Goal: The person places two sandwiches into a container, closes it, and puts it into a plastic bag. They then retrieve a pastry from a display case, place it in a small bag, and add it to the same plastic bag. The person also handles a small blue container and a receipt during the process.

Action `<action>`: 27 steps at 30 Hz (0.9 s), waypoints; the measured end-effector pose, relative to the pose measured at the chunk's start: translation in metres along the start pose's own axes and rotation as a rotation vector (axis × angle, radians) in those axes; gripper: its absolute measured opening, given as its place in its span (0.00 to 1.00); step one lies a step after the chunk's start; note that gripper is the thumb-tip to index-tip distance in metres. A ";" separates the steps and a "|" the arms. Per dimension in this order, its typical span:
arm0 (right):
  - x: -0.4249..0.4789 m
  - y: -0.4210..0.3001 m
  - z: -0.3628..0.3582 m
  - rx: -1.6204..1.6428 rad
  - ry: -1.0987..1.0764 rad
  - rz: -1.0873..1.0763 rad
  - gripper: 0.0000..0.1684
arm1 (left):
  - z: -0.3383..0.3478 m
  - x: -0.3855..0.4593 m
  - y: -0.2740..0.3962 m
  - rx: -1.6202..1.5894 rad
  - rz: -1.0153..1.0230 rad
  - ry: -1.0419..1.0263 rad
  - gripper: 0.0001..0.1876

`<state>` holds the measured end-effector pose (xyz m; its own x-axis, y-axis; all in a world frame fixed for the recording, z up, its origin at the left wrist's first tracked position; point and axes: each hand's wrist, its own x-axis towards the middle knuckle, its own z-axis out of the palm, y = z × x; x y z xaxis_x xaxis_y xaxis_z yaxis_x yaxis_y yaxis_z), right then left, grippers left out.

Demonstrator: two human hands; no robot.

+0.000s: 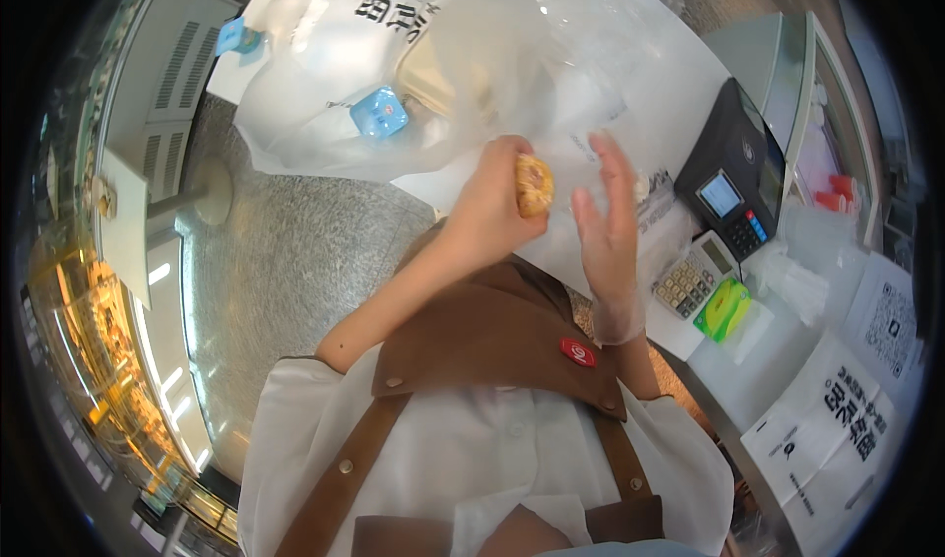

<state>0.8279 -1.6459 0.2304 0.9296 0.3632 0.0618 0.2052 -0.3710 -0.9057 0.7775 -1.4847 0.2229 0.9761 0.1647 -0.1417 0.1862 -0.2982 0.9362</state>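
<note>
In the head view my left hand (496, 195) grips a small yellow food piece (534, 186), perhaps a pastry, with reddish bits on its face. A clear plastic glove covers my right hand (610, 225), which is raised beside it, fingers apart and holding nothing. Beyond both hands a large translucent white plastic bag (310, 121) with black printing lies on the white counter (657, 85). A blue square packet (379, 113) shows at the bag, and a beige box (435, 70) appears through its film. More clear plastic (598, 11) is crumpled behind.
To the right stand a dark payment terminal (727, 173), a calculator (694, 276) and a green tissue pack (722, 310). Nearer lies a printed white paper bag (819, 439). Another blue packet (230, 37) sits at the counter's far left corner. Lit display cases (111, 335) line the left.
</note>
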 end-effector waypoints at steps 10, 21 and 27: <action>-0.023 0.008 -0.013 1.302 -0.297 0.781 0.44 | -0.018 -0.024 0.042 0.308 0.552 0.099 0.34; 0.137 -0.196 0.018 0.359 -0.525 0.065 0.43 | -0.168 -0.059 0.041 0.781 0.500 -0.098 0.15; 0.169 -0.182 0.123 0.090 -1.087 0.260 0.26 | -0.176 -0.063 0.035 0.796 0.575 -0.092 0.12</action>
<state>0.9096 -1.4119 0.3544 0.1711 0.8531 -0.4929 -0.0205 -0.4971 -0.8675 0.7032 -1.3402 0.3206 0.9401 -0.2675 0.2113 -0.3315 -0.8614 0.3847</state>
